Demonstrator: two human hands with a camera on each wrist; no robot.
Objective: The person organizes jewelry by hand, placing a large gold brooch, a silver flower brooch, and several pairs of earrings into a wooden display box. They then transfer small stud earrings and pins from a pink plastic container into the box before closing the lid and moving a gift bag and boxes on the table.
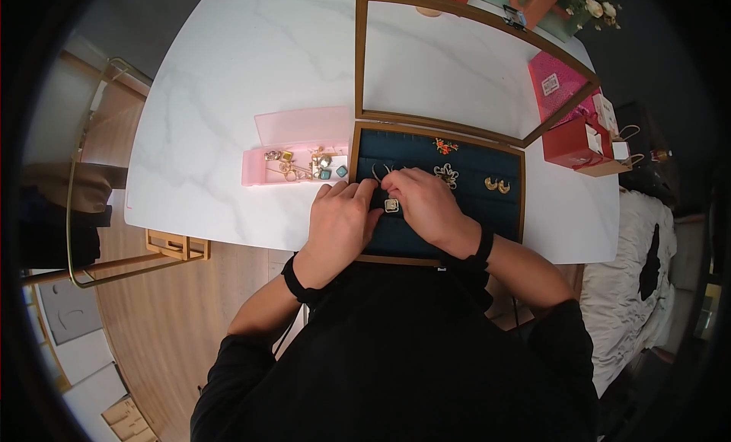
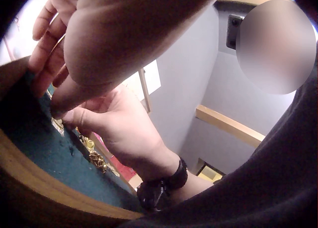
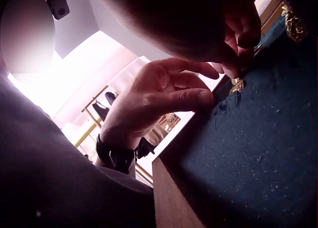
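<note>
A shallow wooden jewelry box (image 1: 522, 206) lined in dark teal cloth lies in front of me, its glass lid (image 1: 472, 69) raised. My right hand (image 1: 430, 210) bends over the cloth, thumb and fingertips pinching at the top of a square gold earring (image 1: 391, 205). In the right wrist view this earring (image 3: 237, 85) shows just under those fingertips. Close beside it, my left hand (image 1: 340, 220) reaches over the box's left side, its thumb fairly straight against the cloth. A silver hoop (image 1: 380, 171) shows just beyond the fingertips.
Left of the box stands an open pink case (image 1: 257, 168) of jewelry. A flower-shaped brooch (image 1: 448, 175), a colorful brooch (image 1: 445, 146) and gold earrings (image 1: 497, 185) sit on the cloth. At right are a red box (image 1: 569, 143) and a pink box (image 1: 560, 88), all on a white marbled table (image 1: 228, 69).
</note>
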